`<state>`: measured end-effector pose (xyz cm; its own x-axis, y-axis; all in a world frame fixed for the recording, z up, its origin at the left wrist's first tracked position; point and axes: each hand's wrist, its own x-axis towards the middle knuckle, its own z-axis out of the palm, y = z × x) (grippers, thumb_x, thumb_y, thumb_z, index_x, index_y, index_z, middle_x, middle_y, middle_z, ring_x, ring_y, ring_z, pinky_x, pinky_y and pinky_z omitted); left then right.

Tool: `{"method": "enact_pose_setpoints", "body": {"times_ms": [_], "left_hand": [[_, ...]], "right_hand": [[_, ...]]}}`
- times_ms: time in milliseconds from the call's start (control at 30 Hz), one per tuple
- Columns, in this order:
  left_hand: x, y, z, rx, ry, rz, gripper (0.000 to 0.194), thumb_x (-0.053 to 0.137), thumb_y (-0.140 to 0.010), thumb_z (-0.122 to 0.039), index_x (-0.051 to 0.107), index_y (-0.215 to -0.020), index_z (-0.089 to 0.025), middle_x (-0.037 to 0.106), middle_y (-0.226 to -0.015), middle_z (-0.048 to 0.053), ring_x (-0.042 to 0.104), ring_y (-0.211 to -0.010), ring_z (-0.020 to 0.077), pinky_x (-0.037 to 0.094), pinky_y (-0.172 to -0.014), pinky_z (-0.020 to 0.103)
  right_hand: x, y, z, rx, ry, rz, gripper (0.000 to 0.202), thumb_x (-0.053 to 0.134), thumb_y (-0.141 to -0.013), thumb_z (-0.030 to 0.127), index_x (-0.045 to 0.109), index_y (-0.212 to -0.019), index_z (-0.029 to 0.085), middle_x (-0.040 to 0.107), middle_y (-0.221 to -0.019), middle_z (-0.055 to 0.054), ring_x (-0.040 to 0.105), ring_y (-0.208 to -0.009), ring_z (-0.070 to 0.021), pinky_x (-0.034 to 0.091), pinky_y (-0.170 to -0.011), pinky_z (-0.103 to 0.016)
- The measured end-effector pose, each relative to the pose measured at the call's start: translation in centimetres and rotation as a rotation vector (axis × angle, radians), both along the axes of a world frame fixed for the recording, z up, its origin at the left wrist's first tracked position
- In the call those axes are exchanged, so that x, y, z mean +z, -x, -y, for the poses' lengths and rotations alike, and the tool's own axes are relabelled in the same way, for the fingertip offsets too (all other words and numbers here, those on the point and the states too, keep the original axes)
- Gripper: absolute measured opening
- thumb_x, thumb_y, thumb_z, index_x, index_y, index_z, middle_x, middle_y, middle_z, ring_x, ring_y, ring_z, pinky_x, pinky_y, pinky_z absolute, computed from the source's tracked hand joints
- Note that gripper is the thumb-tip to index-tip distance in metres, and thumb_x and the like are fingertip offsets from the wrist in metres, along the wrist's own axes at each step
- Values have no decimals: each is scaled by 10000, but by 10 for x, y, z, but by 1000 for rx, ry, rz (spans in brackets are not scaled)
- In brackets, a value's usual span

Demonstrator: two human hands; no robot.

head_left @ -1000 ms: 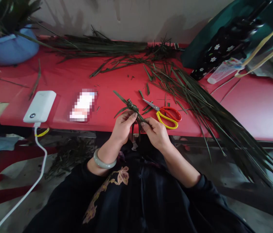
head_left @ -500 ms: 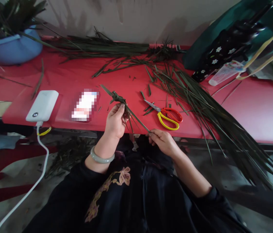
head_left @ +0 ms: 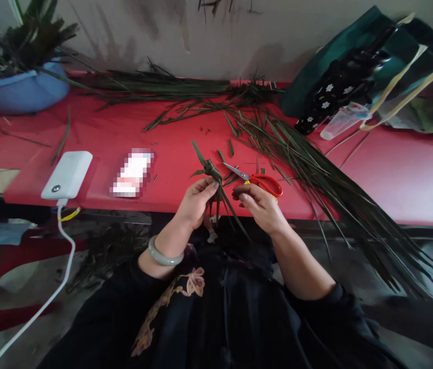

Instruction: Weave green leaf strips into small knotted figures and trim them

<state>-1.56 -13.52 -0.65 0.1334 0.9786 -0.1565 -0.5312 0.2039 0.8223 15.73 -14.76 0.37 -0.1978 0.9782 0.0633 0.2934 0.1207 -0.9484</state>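
Observation:
A woven green leaf piece [head_left: 212,170] with a small knotted body is pinched between the thumb and fingers of my left hand [head_left: 200,199]. One leaf tip points up from it, and several loose strips hang below, over the table's front edge. My right hand [head_left: 259,204] is just right of these strips, apart from them, its fingers slightly parted and nothing seen in them. Scissors [head_left: 266,183] with red and yellow handles lie partly behind my right hand, blades pointing left towards the woven piece.
On the red table [head_left: 178,197] are a white power bank [head_left: 68,174] with a cable, a blurred phone [head_left: 132,173] and long leaves [head_left: 324,169]. A blue basin [head_left: 24,95] of leaves stands back left. Back right are a green bag [head_left: 304,77] and floral umbrella [head_left: 326,97].
My left hand has moved right and a little down with the woven piece, which now stands more upright. My right hand has let go of the strip and risen over the scissors' handles.

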Motion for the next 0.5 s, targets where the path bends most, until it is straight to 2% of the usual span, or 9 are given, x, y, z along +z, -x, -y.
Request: {"method": "enact_pose_setpoints", "body": {"times_ms": [133, 267, 367, 500], "left_hand": [[-5, -4, 3, -118, -65, -85, 273, 737, -680, -392, 631, -710, -142, 577, -627, -18, 524, -599, 77, 434, -605, 212], [-6, -6, 1, -121, -76, -143, 299, 739, -666, -411, 639, -704, -131, 578, -628, -16, 521, -607, 78, 434, -626, 224], [-2, -5, 0, -56, -108, -174, 282, 740, -667, -389, 660, -750, -132, 626, -694, -2, 564, -676, 91, 458, -707, 243], [8, -3, 3, 126, -187, -218, 242, 728, -697, -346, 667, -820, -148, 675, -796, 23, 617, -761, 118, 486, -762, 269]], "right_hand": [[8, 21, -15, -43, -102, 40, 347, 587, -796, 462, 654, -976, 173, 706, -903, -64, 657, -847, -185, 511, -743, -310], [11, 28, -25, -78, -158, 157, 213, 591, -788, 363, 675, -860, 180, 697, -766, -20, 642, -724, -157, 487, -666, -278], [15, 28, -28, -92, -162, 178, 188, 585, -781, 338, 672, -828, 178, 688, -726, -8, 627, -675, -143, 469, -626, -261], [24, 29, -27, -167, -257, 236, 171, 587, -773, 329, 655, -801, 174, 668, -703, -11, 595, -619, -133, 442, -571, -248]]}}
